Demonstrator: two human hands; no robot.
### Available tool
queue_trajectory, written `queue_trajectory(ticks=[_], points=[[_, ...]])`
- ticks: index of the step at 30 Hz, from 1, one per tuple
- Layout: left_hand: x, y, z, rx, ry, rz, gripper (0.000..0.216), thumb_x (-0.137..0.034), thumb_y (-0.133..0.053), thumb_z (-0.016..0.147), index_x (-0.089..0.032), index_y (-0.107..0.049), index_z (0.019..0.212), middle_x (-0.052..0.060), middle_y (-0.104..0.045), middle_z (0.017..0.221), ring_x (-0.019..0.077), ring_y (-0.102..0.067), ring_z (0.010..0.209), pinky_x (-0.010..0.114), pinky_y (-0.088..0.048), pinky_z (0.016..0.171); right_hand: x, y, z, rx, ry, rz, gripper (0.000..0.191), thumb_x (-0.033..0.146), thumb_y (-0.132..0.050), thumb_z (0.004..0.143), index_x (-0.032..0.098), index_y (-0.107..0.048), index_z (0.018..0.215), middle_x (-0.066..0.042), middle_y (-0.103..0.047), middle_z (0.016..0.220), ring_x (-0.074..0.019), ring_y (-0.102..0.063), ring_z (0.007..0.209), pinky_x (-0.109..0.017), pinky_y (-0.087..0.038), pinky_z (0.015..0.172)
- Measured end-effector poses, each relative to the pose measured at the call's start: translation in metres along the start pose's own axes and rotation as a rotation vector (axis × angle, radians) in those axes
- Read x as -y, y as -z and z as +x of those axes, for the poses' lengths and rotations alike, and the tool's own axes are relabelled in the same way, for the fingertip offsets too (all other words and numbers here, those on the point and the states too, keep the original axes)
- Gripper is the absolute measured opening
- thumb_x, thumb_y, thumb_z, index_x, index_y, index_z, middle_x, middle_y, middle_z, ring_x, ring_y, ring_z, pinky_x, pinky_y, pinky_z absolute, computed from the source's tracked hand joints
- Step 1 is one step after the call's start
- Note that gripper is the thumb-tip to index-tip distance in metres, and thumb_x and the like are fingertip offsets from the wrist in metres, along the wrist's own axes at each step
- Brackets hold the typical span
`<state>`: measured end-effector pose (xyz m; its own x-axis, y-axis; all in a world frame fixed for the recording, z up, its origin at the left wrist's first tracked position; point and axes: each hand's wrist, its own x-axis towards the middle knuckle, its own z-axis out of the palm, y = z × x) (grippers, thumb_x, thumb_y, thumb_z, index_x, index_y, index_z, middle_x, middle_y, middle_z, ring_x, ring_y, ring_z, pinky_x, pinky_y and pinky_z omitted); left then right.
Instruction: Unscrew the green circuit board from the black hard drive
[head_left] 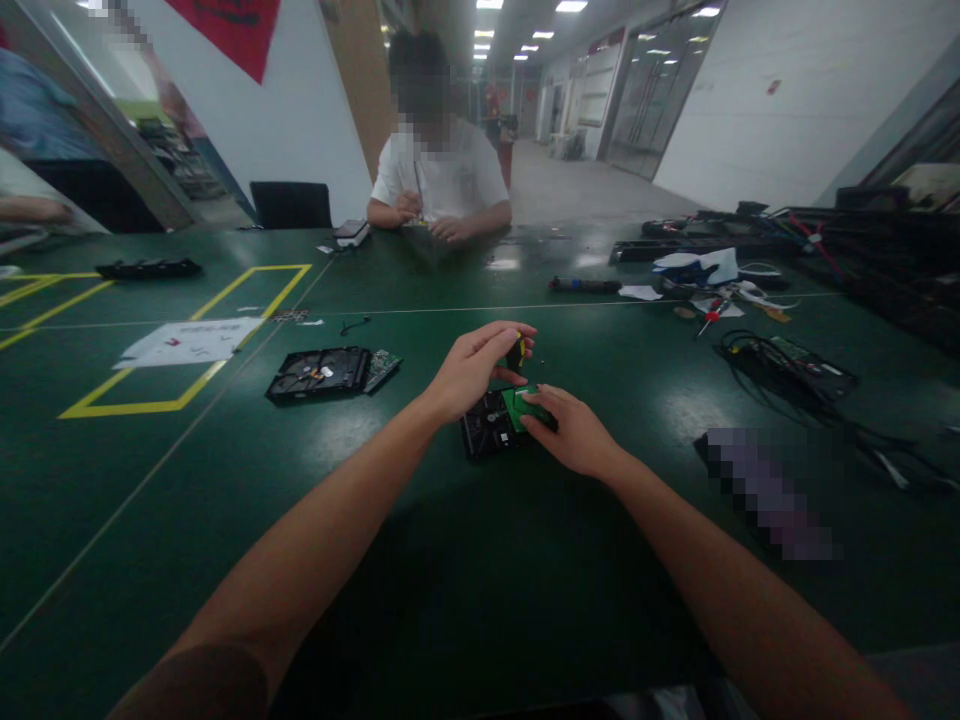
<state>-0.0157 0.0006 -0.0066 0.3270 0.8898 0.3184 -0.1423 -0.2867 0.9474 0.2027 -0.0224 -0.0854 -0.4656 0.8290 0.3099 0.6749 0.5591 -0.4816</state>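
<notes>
A black hard drive (486, 425) with a green circuit board (519, 402) on top lies on the green table (450, 560) in front of me. My left hand (474, 368) is closed around a small dark tool with a yellow mark (516, 351), held just above the drive's far edge. My right hand (571, 432) rests on the drive's right side, fingers pressed flat against the circuit board.
A second opened drive with a loose board (322, 372) lies to the left, near papers (187, 342) inside yellow floor-tape lines. Cables (787, 365), tools and parts crowd the right side. A person in a white shirt (439, 175) works across the table.
</notes>
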Motion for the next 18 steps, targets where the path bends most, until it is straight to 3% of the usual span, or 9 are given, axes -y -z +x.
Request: queue_trajectory(ticks=[3, 11, 15, 18], points=[[0.0007, 0.0013, 0.0014, 0.009, 0.02, -0.045, 0.026, -0.041, -0.059, 0.104, -0.021, -0.072, 0.115, 0.01, -0.071, 0.111, 0.0216, -0.069, 0.108, 0.032, -0.069, 0.076, -0.0002, 0.0001, -0.0005, 0.003, -0.004, -0.005, 0.039, 0.042, -0.065, 0.1, 0.022, -0.07, 0.133, -0.016, -0.068, 0.144, -0.0335, -0.061, 0.139, -0.054, -0.049, 0.117], [0.004, -0.002, 0.003, -0.084, -0.039, 0.006, 0.031, -0.038, -0.08, 0.092, -0.017, -0.06, 0.102, 0.005, -0.068, 0.094, 0.0152, -0.069, 0.086, 0.027, -0.068, 0.067, -0.0014, -0.0004, -0.0009, -0.009, -0.005, -0.005, 0.039, 0.043, -0.065, 0.1, 0.023, -0.069, 0.134, -0.015, -0.067, 0.145, -0.0332, -0.061, 0.14, -0.056, -0.049, 0.118], [0.0084, -0.0028, 0.0023, -0.088, -0.066, 0.004, 0.033, -0.033, -0.083, 0.088, -0.02, -0.058, 0.104, 0.0, -0.062, 0.091, 0.0124, -0.065, 0.079, 0.025, -0.067, 0.064, -0.0003, 0.0003, -0.0003, -0.003, 0.008, 0.003, 0.038, 0.042, -0.065, 0.1, 0.023, -0.069, 0.134, -0.016, -0.069, 0.143, -0.0336, -0.061, 0.14, -0.057, -0.049, 0.117], [0.0084, -0.0008, 0.0018, -0.056, -0.087, 0.056, 0.029, -0.035, -0.078, 0.093, -0.021, -0.063, 0.114, 0.001, -0.061, 0.094, 0.0132, -0.065, 0.083, 0.026, -0.068, 0.067, -0.0006, 0.0, -0.0005, -0.011, 0.009, 0.011, 0.038, 0.042, -0.065, 0.1, 0.025, -0.07, 0.134, -0.014, -0.068, 0.145, -0.0344, -0.06, 0.141, -0.059, -0.049, 0.117]])
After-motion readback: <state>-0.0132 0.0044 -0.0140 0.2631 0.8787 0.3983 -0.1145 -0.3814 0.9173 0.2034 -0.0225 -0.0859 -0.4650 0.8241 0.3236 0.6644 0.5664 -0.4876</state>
